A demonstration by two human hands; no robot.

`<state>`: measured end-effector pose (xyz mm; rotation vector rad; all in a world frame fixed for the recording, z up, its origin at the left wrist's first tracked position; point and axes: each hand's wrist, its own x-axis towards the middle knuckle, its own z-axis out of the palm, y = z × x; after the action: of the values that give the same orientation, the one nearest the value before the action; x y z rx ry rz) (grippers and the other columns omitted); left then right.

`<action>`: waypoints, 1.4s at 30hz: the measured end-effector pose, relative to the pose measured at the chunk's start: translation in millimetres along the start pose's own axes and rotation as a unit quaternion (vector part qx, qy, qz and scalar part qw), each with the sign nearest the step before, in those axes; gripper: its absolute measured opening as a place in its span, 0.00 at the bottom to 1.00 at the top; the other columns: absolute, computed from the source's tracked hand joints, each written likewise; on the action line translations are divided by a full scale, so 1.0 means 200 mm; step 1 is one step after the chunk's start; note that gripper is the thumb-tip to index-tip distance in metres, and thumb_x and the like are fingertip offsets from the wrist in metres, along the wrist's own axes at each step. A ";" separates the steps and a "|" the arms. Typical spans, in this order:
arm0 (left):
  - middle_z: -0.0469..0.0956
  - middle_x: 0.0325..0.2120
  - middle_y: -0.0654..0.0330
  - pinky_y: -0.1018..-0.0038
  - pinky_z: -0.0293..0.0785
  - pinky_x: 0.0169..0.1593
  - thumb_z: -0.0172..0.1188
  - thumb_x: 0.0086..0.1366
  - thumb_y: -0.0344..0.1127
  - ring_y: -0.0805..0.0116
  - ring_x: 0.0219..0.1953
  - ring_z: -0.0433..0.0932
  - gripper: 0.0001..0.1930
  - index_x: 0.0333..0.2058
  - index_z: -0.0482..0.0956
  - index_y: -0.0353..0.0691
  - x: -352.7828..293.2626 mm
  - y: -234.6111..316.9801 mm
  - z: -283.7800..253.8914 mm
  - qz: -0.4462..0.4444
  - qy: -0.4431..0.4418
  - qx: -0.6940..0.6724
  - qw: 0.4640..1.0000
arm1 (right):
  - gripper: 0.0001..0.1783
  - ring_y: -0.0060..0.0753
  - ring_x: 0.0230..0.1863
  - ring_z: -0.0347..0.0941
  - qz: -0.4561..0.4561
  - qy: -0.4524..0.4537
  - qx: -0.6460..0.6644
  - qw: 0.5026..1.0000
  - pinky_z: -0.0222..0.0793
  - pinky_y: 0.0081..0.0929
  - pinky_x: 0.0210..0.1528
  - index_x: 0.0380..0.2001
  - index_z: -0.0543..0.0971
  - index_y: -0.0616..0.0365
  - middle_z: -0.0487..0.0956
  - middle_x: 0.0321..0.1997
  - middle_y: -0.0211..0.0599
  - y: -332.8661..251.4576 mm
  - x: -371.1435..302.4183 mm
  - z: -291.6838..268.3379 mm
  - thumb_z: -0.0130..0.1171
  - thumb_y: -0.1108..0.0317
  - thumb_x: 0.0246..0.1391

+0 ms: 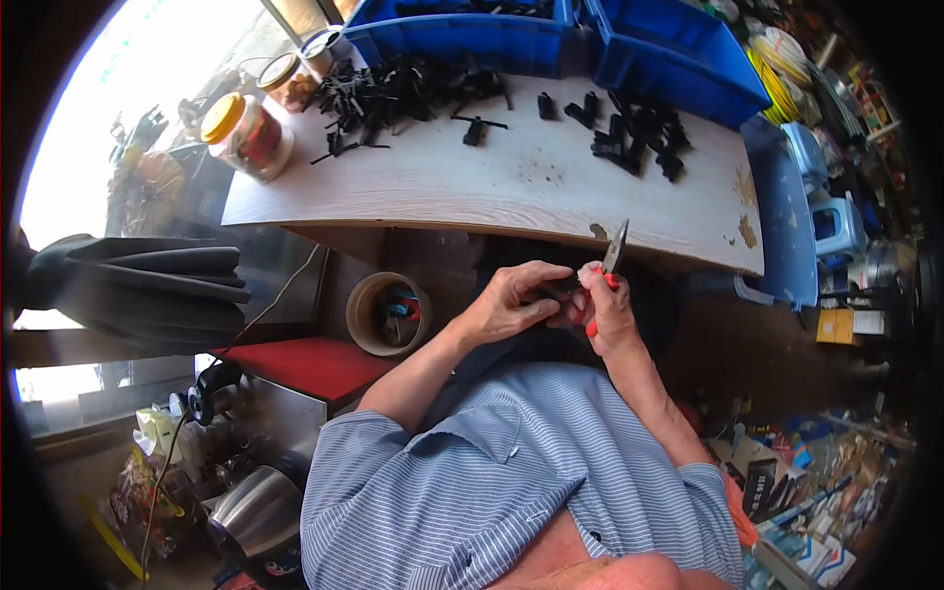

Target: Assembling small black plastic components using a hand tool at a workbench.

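Observation:
My left hand (pixel 513 301) is closed in front of my body, thumb and fingers brought together around a small dark piece (pixel 560 286), mostly hidden by the fingers. Close beside it, my right hand (pixel 612 313) grips a red-handled tool (pixel 615 250) with a pointed metal end. That end points up and away, toward the table's front edge; whether it is scissors or pliers I cannot tell. Beyond the hands on the white table (pixel 433 192) lie a pile of thin black parts (pixel 383 93), a single black part (pixel 474 130) and a group of chunky black parts (pixel 634 133).
Two blue bins (pixel 462 39) (pixel 678 59) stand at the table's back. Jars, one a yellow-lidded jar (pixel 246 138), stand at its left end. A round bucket (pixel 356 315) with items inside sits below, near a red-topped box (pixel 305 366). Clutter fills the right side.

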<state>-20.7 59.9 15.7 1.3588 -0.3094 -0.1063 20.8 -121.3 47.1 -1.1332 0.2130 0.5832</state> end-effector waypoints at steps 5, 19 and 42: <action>0.79 0.44 0.51 0.69 0.82 0.47 0.61 0.61 0.17 0.63 0.44 0.83 0.24 0.57 0.72 0.31 0.01 0.04 0.02 0.074 -0.023 0.147 0.986 | 0.08 0.16 0.19 0.66 -0.009 -0.017 -0.037 0.999 0.66 0.19 0.18 0.27 0.74 0.49 0.69 0.19 0.22 0.04 0.01 -0.07 0.60 0.62 0.57; 0.83 0.33 0.54 0.76 0.81 0.37 0.66 0.60 0.23 0.71 0.36 0.84 0.16 0.46 0.75 0.31 -0.02 -0.04 0.17 0.073 0.131 0.255 0.955 | 0.11 0.17 0.21 0.67 -0.031 0.029 -0.047 0.998 0.67 0.18 0.24 0.28 0.76 0.51 0.72 0.23 0.22 0.10 0.03 -0.05 0.62 0.57 0.55; 0.82 0.36 0.58 0.77 0.79 0.43 0.63 0.66 0.26 0.76 0.36 0.80 0.12 0.46 0.75 0.31 0.18 -0.02 0.18 0.003 0.292 -0.133 0.947 | 0.15 0.23 0.34 0.78 0.031 -0.029 -0.193 0.980 0.73 0.22 0.28 0.44 0.70 0.55 0.76 0.38 0.32 0.09 -0.07 0.02 0.55 0.66 0.53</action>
<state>4.4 16.4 23.3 1.0620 0.1966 0.2507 -1.3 -116.7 41.3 -1.4864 0.0854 0.7332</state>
